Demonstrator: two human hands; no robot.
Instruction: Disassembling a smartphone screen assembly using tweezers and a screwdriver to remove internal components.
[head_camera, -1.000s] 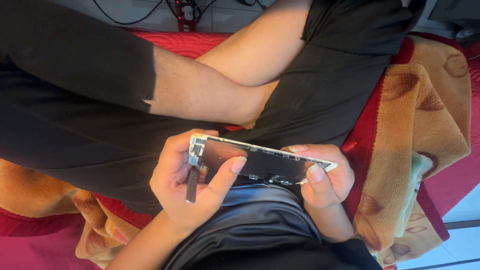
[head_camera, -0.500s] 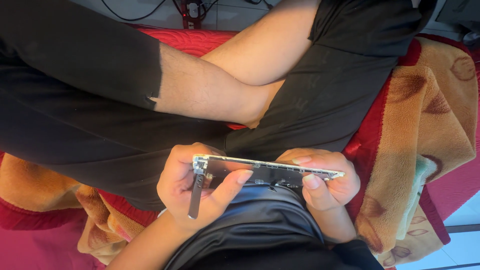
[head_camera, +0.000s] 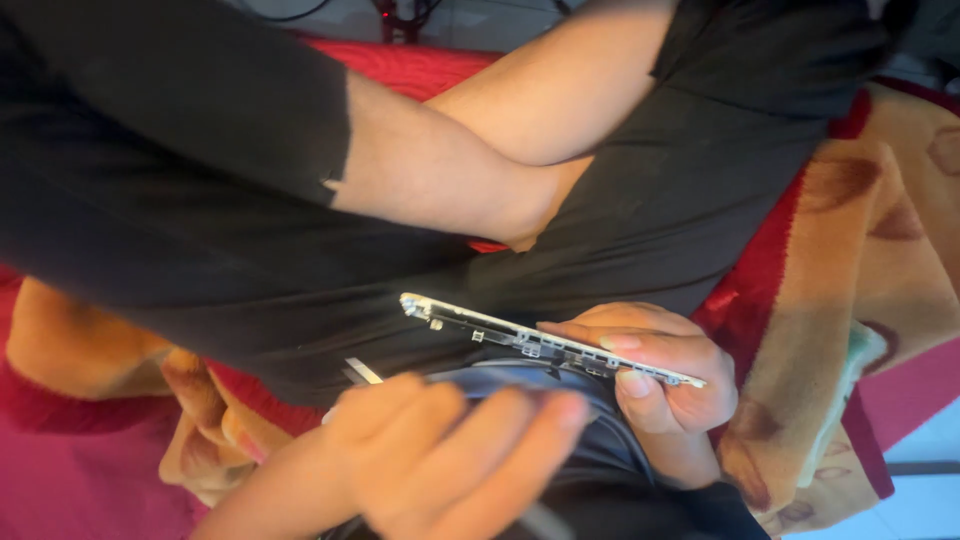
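Right hand (head_camera: 655, 375) grips phone frame (head_camera: 545, 340) over crossed legs (head_camera: 420, 200), blanket (head_camera: 860, 300).

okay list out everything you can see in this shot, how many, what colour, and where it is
phone frame: one, silvery edge with small clips, seen nearly edge-on, middle of the view, held at its right end
flat strip: one, pale, only a bit shows behind the blurred hand, left of middle; what it is cannot be told
blanket: one, red with tan and brown patterns, under the person, showing at right and lower left
cables: a few, dark, on the grey floor at the top edge
crossed legs: two, in black shorts, across the top half
left hand: one, blurred, low and in front, off the frame
right hand: one, gripping the frame's right end
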